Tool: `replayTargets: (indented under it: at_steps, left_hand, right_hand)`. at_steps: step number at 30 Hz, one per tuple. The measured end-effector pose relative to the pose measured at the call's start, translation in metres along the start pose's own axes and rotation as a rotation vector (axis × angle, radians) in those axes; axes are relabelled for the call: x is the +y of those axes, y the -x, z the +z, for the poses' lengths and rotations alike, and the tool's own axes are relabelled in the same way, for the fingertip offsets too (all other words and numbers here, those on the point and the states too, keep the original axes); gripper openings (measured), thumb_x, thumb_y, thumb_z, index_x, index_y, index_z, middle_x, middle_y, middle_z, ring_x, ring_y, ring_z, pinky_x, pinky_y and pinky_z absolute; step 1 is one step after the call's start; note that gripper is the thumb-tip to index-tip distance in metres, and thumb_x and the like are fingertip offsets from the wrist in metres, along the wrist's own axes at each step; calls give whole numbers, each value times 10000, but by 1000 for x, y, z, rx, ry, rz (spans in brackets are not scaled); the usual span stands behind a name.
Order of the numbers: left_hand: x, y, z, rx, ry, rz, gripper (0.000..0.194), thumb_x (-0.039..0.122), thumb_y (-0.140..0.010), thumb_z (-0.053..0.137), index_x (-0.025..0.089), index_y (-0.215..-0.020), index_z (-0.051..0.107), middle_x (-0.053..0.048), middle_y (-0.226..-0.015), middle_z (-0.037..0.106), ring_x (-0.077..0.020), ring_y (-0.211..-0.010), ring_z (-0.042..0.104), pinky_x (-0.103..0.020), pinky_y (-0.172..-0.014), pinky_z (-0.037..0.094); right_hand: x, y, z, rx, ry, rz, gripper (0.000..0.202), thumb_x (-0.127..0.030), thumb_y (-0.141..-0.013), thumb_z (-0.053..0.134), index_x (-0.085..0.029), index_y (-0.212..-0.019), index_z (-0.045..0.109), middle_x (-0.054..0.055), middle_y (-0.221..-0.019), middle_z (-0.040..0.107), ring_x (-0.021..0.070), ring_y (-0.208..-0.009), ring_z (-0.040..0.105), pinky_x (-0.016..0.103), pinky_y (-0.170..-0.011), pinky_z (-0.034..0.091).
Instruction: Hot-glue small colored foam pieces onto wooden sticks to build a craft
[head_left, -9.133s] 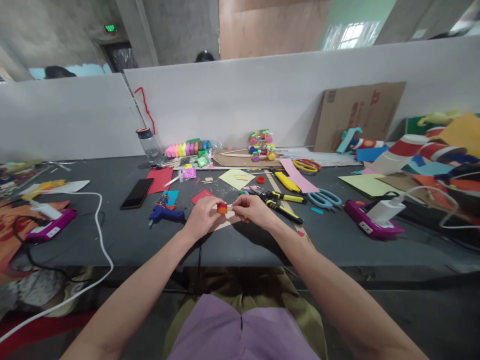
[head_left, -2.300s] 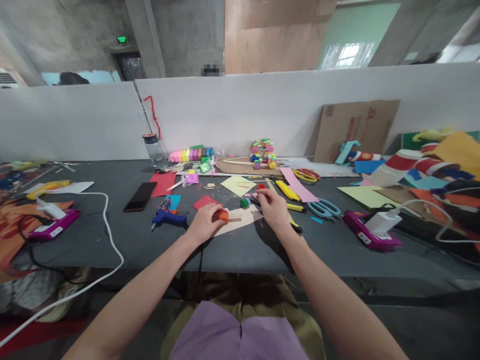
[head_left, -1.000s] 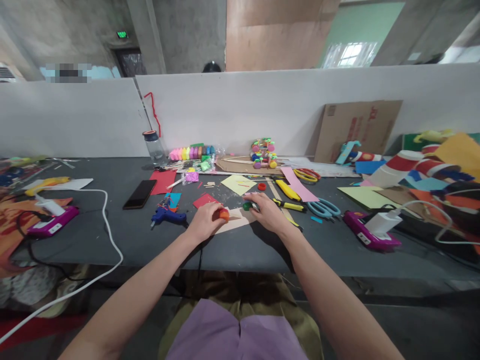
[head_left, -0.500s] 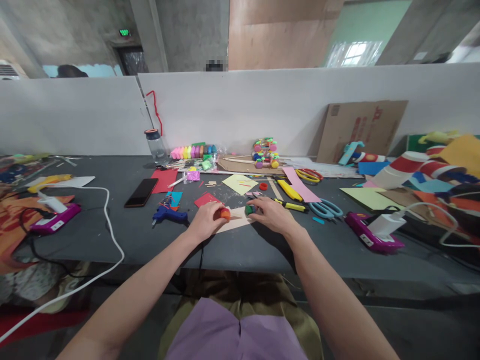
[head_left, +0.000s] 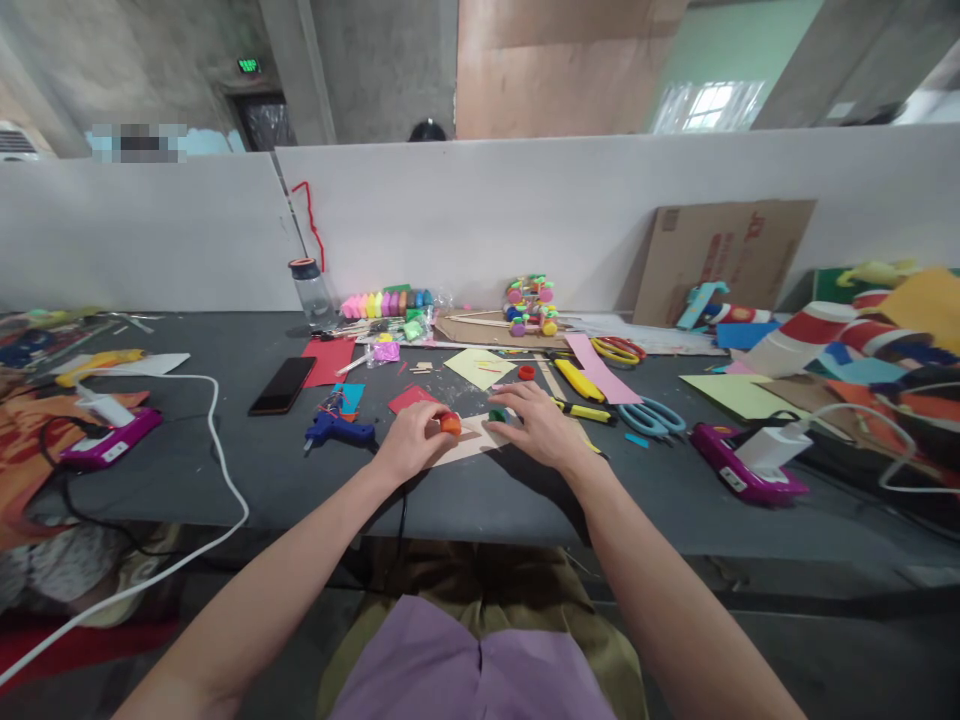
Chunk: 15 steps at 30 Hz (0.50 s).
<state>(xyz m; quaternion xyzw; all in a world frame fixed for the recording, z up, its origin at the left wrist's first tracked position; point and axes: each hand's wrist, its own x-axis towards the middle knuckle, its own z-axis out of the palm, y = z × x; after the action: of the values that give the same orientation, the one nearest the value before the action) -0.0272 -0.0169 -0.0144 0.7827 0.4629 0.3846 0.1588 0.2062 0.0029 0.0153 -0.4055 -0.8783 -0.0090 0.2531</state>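
Between the thumb and fingers of my left hand (head_left: 412, 437) is a small round orange piece (head_left: 450, 424). My right hand (head_left: 536, 425) is curved over a small green piece (head_left: 498, 414), with thumb and fingertips around it; whether they press on it is hard to tell. Both hands are low over a pale beige sheet (head_left: 472, 442) on the dark table. Beyond my right fingers lies a red ring (head_left: 526, 373). A blue glue gun (head_left: 339, 428) rests left of my left hand.
A phone (head_left: 283, 386) and a red sheet (head_left: 330, 360) lie left. Yellow cutters (head_left: 579, 381), a pink strip (head_left: 602, 370) and blue scissors (head_left: 652, 417) are right. Purple power strips (head_left: 112, 440) stand at both sides. A bottle (head_left: 311, 290) stands by the white partition.
My right hand's fingers have lifted and spread slightly, moving a little up and left around the green piece. My left hand stays almost in place with the orange piece.
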Motion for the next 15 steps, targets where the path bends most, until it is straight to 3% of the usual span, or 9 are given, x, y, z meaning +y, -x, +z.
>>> replayTargets:
  at_steps: [4,11,15]
  left_hand:
    - [1,1,0,0,-2,9,265,307,-768,657,170,-989,611,-93,-988,666,-227,-937,610,-368,-864,473]
    - [-4,1,3,-11,-29,73,311,350,-769,664,173,-1019,610,-97,-991,666,-237,-947,613,-375,-854,479]
    - [-6,1,4,-20,-58,80,292,317,-774,664,166,-1020,620,-99,-999,671,-233,-954,612,-367,-865,474]
  right_hand:
    - [-5,-1,9,-43,44,-92,319,-408,-812,636,-188,-1042,661,106,-1121,606,259,-1121,455,417,-970,351]
    - [-13,-7,23,-111,74,-164,122,-262,-856,587,-184,-909,666,83,-1001,626,231,-1049,460,371,-907,328]
    - [-16,-8,22,-114,105,-176,132,-229,-885,535,-175,-878,655,71,-911,641,221,-997,473,353,-890,313]
